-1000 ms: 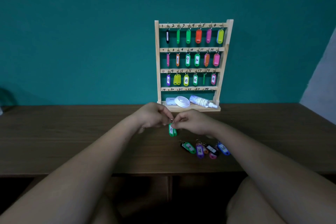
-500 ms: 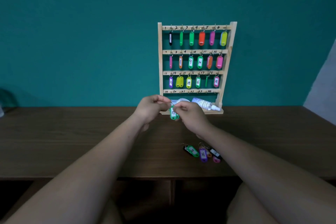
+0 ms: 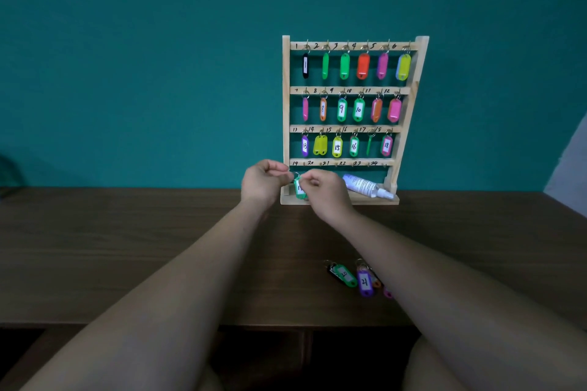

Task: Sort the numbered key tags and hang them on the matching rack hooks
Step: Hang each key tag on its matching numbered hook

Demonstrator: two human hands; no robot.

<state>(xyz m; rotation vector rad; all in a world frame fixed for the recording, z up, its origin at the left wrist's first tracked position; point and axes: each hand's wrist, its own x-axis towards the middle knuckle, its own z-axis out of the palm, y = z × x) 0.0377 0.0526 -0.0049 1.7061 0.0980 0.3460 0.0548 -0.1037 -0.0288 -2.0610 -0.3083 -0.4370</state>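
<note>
Both hands moved up to the rack (image 3: 349, 90). Left hand (image 3: 265, 182) and right hand (image 3: 324, 189) pinch a green tag (image 3: 299, 189) by its ring, near the bottom row's left hook.

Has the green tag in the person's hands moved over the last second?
Yes. The green tag has risen toward the wooden rack, now before its bottom shelf, below hook 19.
</note>
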